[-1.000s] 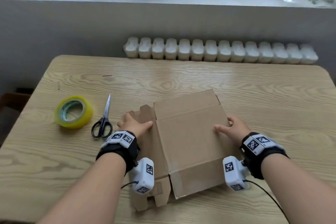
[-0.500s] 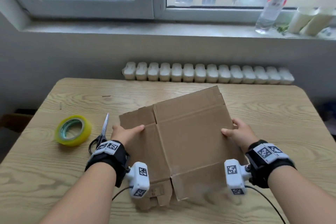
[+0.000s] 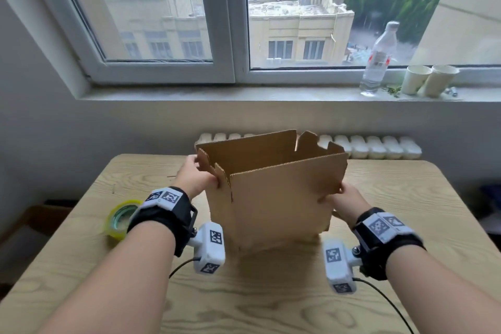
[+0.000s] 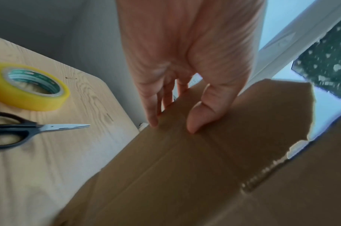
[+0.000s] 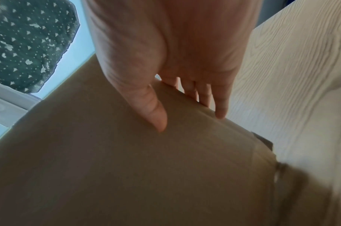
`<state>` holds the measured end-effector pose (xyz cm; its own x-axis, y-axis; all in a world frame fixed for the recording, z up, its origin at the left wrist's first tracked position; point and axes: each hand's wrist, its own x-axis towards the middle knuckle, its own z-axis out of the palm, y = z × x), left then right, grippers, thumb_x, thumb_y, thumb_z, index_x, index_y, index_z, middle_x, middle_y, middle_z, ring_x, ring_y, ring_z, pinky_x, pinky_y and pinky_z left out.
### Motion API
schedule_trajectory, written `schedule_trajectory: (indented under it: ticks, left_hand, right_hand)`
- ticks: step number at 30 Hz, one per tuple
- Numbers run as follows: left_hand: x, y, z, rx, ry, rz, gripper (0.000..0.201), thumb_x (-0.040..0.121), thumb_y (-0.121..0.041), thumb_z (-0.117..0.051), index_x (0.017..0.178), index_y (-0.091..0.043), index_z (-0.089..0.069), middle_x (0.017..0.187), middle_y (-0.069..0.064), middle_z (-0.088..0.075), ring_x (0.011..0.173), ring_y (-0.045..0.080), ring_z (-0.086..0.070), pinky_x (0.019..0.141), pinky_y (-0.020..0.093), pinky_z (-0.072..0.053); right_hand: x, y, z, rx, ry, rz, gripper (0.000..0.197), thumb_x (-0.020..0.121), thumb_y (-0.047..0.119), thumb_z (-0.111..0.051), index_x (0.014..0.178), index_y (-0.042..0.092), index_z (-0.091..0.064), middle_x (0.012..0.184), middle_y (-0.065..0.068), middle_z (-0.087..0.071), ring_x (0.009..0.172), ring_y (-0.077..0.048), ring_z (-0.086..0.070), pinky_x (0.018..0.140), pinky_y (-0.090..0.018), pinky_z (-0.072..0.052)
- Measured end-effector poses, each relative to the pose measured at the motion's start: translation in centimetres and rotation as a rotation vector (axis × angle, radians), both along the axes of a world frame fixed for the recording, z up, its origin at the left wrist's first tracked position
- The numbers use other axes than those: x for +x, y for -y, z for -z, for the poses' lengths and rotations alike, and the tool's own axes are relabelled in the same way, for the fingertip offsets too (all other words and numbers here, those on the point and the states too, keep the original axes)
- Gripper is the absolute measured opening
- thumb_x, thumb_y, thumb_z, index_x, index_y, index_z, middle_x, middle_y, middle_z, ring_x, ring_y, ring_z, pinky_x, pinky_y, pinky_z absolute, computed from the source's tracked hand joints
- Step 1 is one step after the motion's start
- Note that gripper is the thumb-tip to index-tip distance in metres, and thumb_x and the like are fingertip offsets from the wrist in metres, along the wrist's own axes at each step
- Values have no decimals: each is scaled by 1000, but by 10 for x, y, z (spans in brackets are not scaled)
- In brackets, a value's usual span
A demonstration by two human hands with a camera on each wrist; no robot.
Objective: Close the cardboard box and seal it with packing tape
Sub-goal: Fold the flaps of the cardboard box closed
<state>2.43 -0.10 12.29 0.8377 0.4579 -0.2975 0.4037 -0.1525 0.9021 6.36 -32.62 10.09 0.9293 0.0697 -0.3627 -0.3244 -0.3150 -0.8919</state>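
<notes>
Between left hand [image 3: 195,179] and right hand [image 3: 342,199], pinched at opposite edges, cardboard box [image 3: 273,198] is held half-erected; collapse or slippage is risked if thumb pressure is eased.

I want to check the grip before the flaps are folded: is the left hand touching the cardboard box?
Touching. In the left wrist view the left hand pinches an edge of the cardboard box, thumb on one face, fingers behind.
</notes>
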Motion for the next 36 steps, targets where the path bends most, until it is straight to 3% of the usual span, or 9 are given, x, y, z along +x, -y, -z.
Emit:
schedule_trajectory:
  ticks: [4, 7, 11, 16, 18, 21, 27, 32, 36]
  left_hand:
    - [-14, 10, 8, -30, 10, 66, 59, 51, -2, -56, 107, -21, -53, 96, 9, -62, 90, 29, -57, 85, 46, -52]
    - [-10, 12, 1, -177, 91, 205, 66, 69, -15, -67, 132, -21, -50, 109, 11, -66, 96, 27, -60, 80, 40, -48]
    - [9, 6, 2, -124, 9, 154, 79, 72, -25, -70, 143, -16, -38, 122, 8, -62, 114, 29, -60, 88, 42, -53]
    - [4, -12, 7, 87, -264, 28, 7, 80, 2, -47, 77, 1, -54, 89, 25, -59, 75, 36, -62, 69, 42, -57]
    - [3, -11, 7, -18, -284, 24, 28, 95, -2, -42, 69, -12, -46, 75, 12, -53, 61, 22, -55, 57, 33, -57]
    - [7, -12, 4, -164, -255, -1, 25, 96, 3, -35, 85, -4, -56, 66, 8, -60, 48, 19, -61, 38, 23, -50]
    - [-8, -26, 25, 104, -396, 423, 80, 75, 21, -42, 139, -26, -42, 121, 4, -59, 100, 24, -60, 72, 33, -51]
    - [-10, -8, 34, 367, -386, 638, 28, 62, 11, -70, 69, -14, -60, 68, -2, -63, 70, 17, -61, 58, 20, -48]
    - [-6, -4, 46, 368, -366, 631, 32, 63, 13, -71, 65, -16, -57, 62, -6, -59, 57, 5, -53, 44, 11, -39]
  right_hand:
    - [-7, 1, 4, -22, 17, -5, 51, 57, 2, -68, 106, 12, -57, 102, -9, -66, 91, -25, -63, 78, -40, -54]
    - [-12, -7, -6, -84, 12, -140, 49, 70, -9, -67, 108, 19, -54, 102, -2, -64, 84, -12, -60, 61, -20, -44]
    - [-13, -18, -4, -121, 51, -157, 61, 66, -7, -71, 115, 24, -50, 107, 1, -62, 100, -17, -60, 68, -26, -46]
    - [-21, -26, -10, -249, -2, -281, 45, 73, -11, -67, 102, 20, -51, 92, 2, -60, 80, -7, -53, 61, -21, -42]
    - [-23, -30, -14, -257, -23, -306, 41, 75, -14, -64, 100, 15, -50, 89, -1, -57, 79, -10, -51, 61, -21, -41]
    - [-21, -32, -14, -303, -13, -304, 47, 71, -11, -68, 106, 14, -51, 88, -1, -58, 76, -10, -53, 57, -21, -41]
    - [-17, -27, 4, -361, -17, -313, 84, 50, -1, -74, 129, -3, -44, 91, -3, -66, 82, -14, -62, 59, -22, -48]
    - [-22, -36, 15, -354, -64, -289, 52, 66, -16, -69, 106, 11, -52, 83, -2, -59, 69, -7, -54, 50, -16, -44]
    - [-16, -36, 32, -400, -80, -297, 38, 64, -15, -70, 94, 4, -57, 80, -8, -60, 70, -19, -57, 57, -26, -48]
